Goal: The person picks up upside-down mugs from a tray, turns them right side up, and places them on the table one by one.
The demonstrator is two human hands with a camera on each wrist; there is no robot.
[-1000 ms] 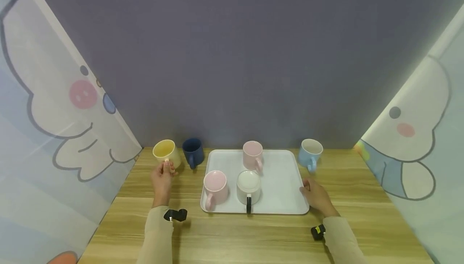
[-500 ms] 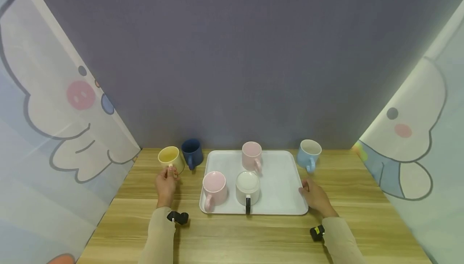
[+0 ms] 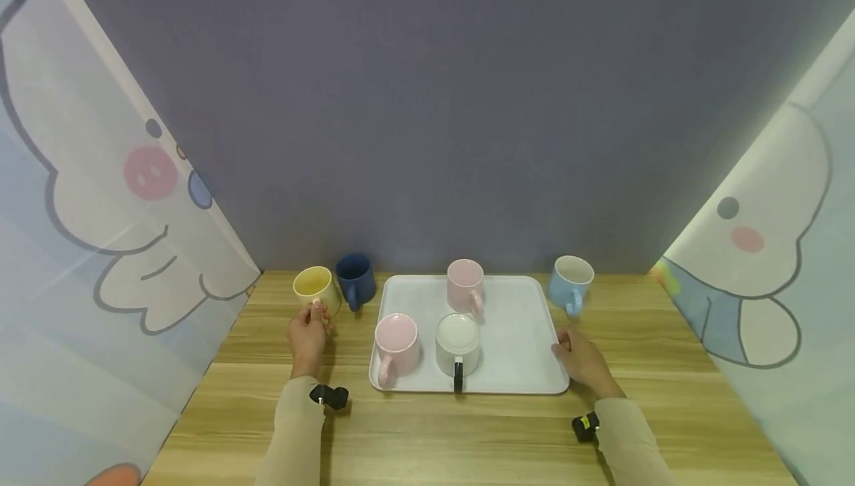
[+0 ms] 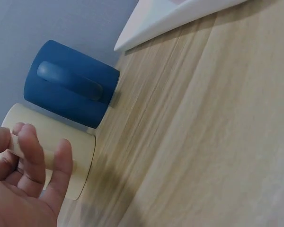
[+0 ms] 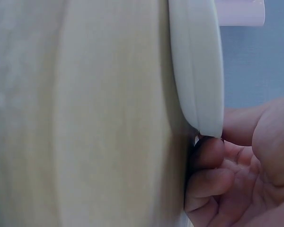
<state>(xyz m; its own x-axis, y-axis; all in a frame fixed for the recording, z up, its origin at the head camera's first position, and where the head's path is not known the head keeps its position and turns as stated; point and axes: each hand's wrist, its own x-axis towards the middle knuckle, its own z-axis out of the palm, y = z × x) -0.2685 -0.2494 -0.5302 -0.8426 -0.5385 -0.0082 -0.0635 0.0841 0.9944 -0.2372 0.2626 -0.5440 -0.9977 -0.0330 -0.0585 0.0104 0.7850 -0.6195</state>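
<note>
My left hand (image 3: 308, 335) pinches the handle of a yellow mug (image 3: 319, 286), fingers curled round it in the left wrist view. That mug (image 4: 78, 151) stands upright on the table, close beside a dark blue mug (image 3: 356, 278). At the right edge of a white tray (image 3: 528, 367), my right hand (image 3: 585, 362) grips the rim. In the right wrist view the thumb lies over the tray's edge (image 5: 203, 71) and curled fingers (image 5: 210, 153) are under it. On the tray, two pink mugs (image 3: 398, 349) and a white mug with a black handle (image 3: 457, 345) show, the front two upside down.
A light blue mug (image 3: 571, 282) stands upright on the wooden table (image 3: 461, 441), just past the tray's back right corner. The back pink mug (image 3: 465, 286) is near the tray's far edge. A grey wall (image 3: 427, 115) rises behind, with cartoon-printed curtains (image 3: 120, 174) at both sides.
My left hand has moved the yellow mug right and slightly nearer, up close to the dark blue mug. The right hand and the tray keep their places.
</note>
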